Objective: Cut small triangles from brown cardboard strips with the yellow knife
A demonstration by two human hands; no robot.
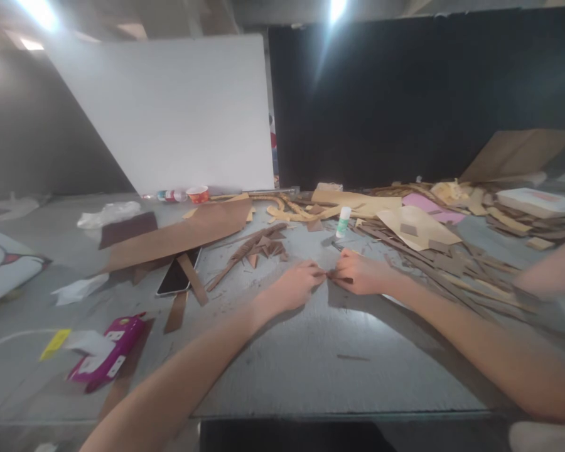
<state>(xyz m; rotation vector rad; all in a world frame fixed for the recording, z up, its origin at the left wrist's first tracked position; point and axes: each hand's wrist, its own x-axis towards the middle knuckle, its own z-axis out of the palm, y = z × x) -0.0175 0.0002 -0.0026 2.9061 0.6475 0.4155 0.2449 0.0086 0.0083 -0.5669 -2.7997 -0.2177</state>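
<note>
My left hand (297, 285) and my right hand (363, 273) meet over the middle of the grey table (311, 364). Between their fingertips is a small brown paper piece (329, 275), pinched from both sides; its exact shape is mostly hidden. A thin dark object, too blurred to name, shows just above the right fingers. Behind that hand stands a glue stick (343, 221) with a white and green body. Folded and pointed brown paper pieces (266, 245) lie in a heap beyond the left hand. A white edge peeks out beneath my right wrist.
Brown paper strips (433, 267) are strewn on the right, near another person's arm (553, 267). To the left lie a large brown sheet (183, 235), a phone (174, 276) partly under paper, and a magenta tissue pack (108, 355). Dark and white panels stand behind.
</note>
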